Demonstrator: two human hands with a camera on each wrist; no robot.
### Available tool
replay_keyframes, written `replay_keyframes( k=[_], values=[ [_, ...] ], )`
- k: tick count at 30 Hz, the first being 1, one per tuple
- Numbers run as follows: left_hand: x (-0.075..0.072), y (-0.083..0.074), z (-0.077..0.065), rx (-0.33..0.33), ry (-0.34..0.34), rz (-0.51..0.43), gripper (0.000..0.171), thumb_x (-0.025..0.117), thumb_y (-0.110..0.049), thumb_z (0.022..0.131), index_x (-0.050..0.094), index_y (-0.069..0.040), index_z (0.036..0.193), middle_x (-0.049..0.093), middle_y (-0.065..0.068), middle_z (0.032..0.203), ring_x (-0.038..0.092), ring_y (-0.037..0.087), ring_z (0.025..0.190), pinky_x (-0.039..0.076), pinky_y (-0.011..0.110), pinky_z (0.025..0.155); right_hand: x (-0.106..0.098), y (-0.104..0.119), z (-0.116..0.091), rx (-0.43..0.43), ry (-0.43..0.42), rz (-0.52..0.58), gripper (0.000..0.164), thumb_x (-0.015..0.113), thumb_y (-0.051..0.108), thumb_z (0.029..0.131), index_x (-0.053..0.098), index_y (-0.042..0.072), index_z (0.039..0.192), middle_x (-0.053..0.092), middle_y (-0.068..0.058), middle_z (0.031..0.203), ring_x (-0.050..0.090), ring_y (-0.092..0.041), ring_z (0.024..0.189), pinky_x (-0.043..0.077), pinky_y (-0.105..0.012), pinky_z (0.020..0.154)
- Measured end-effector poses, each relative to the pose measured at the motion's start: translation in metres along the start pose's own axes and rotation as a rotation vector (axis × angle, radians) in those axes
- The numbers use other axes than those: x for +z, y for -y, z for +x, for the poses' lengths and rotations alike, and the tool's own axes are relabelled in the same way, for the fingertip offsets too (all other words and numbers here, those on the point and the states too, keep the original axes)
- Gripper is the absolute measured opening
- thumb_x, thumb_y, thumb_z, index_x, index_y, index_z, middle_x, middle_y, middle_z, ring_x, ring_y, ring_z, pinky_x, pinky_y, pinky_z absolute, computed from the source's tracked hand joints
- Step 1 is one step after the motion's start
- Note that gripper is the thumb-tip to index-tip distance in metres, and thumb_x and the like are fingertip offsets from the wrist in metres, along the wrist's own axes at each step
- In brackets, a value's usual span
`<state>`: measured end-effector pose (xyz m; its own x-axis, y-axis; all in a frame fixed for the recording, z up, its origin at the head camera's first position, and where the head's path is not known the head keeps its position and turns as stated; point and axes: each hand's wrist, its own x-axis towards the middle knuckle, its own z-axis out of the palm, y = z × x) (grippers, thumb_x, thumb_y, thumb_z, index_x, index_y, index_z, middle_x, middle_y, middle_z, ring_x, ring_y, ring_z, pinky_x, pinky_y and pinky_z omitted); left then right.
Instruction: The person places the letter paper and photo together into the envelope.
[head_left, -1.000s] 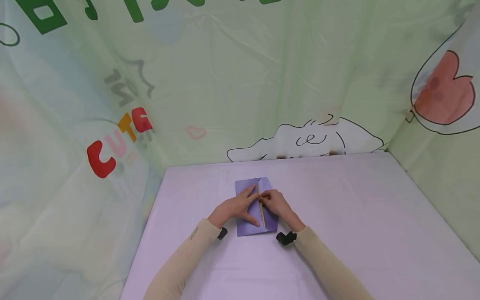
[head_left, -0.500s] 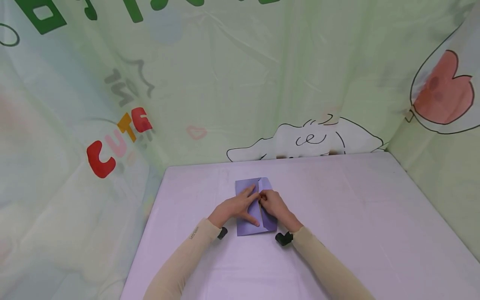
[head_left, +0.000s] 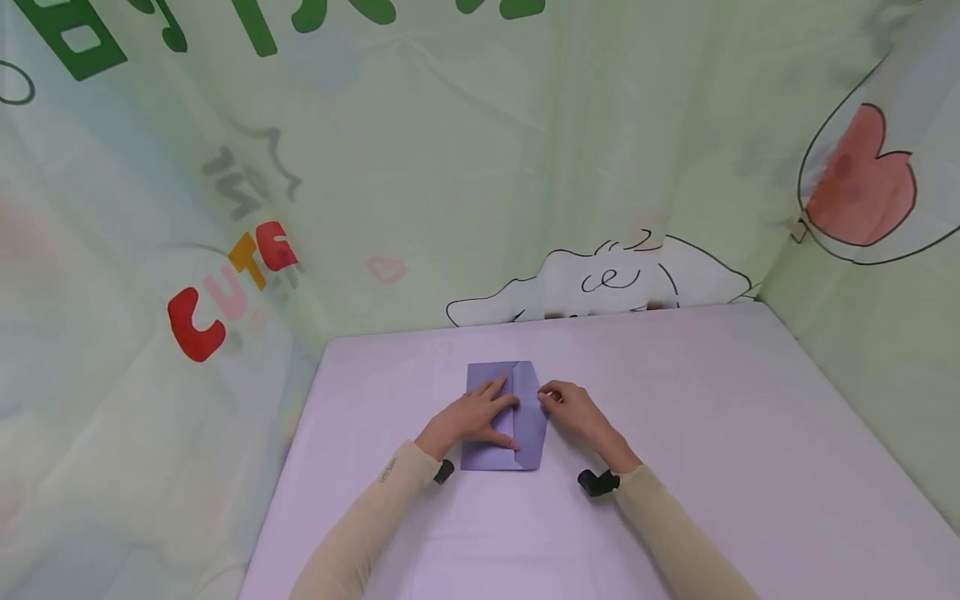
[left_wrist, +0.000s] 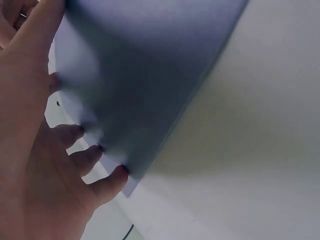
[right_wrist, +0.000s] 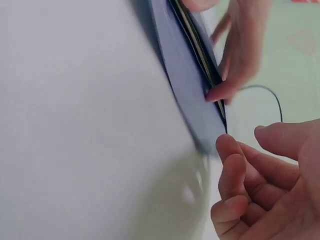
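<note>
A purple envelope [head_left: 486,460] lies on the table, its flap [head_left: 531,429] spread out towards the right. My left hand [head_left: 474,417] rests across the envelope with its fingers spread; in the left wrist view those fingers [left_wrist: 107,185] reach along its surface. Inside the envelope's mouth, the right wrist view shows a thin yellowish-brown edge [right_wrist: 194,40], partly covered by the left hand. My right hand [head_left: 573,408] is at the flap's right edge. Its fingers are loosely bent, the thumb stands apart from them in the right wrist view, and nothing shows between them.
The table [head_left: 675,433] has a pale lilac cover. Behind it and at both sides hang printed curtains [head_left: 450,167] with cartoon drawings and letters. A black wrist camera [head_left: 597,482] sits at the right wrist.
The brown strip that showed at the envelope's mouth has slid inside. My right hand has let go and moved right to the flap's edge. My left hand stays on the envelope.
</note>
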<state>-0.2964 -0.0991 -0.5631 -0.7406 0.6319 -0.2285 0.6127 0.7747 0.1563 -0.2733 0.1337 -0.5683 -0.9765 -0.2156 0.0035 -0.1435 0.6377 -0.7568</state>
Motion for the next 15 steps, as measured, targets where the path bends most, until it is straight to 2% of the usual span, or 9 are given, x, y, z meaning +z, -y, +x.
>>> replay_keyframes(
  k=[4,9,12,15],
  values=[
    [0.002,0.000,-0.003,-0.018,-0.002,0.009,0.086,0.059,-0.071,0.088,0.031,-0.029,0.158,0.016,0.011,0.169,0.021,0.037,0.154,0.029,0.055,0.120,-0.006,-0.009,-0.004,0.002,-0.015,-0.019,0.025,0.056,0.017,0.101,0.068,0.000,0.115,0.073,-0.012,0.098,0.065,-0.022,0.087,0.053,-0.039,0.079],
    [0.007,0.002,-0.001,-0.035,-0.041,0.031,0.089,0.058,-0.070,0.089,0.028,-0.026,0.159,0.019,0.011,0.168,0.023,0.037,0.154,0.030,0.054,0.119,-0.011,-0.014,-0.004,-0.004,-0.002,-0.036,0.024,0.057,0.015,0.101,0.067,-0.001,0.115,0.072,-0.010,0.093,0.062,-0.020,0.082,0.051,-0.036,0.075],
    [0.009,0.006,0.004,-0.022,-0.123,0.045,0.087,0.058,-0.069,0.090,0.030,-0.021,0.158,0.028,0.011,0.166,0.031,0.036,0.151,0.035,0.053,0.116,-0.016,-0.015,-0.002,-0.027,-0.015,-0.065,0.024,0.057,0.016,0.101,0.067,-0.001,0.115,0.071,-0.010,0.092,0.061,-0.019,0.081,0.051,-0.036,0.074],
    [0.006,0.015,0.006,-0.021,-0.282,0.045,0.078,0.058,-0.062,0.094,0.039,-0.016,0.154,0.041,0.013,0.159,0.043,0.035,0.144,0.041,0.050,0.112,-0.024,-0.017,0.001,-0.082,-0.080,-0.168,0.028,0.058,0.020,0.102,0.066,-0.001,0.118,0.070,-0.013,0.099,0.062,-0.025,0.086,0.052,-0.041,0.079]
  ],
)
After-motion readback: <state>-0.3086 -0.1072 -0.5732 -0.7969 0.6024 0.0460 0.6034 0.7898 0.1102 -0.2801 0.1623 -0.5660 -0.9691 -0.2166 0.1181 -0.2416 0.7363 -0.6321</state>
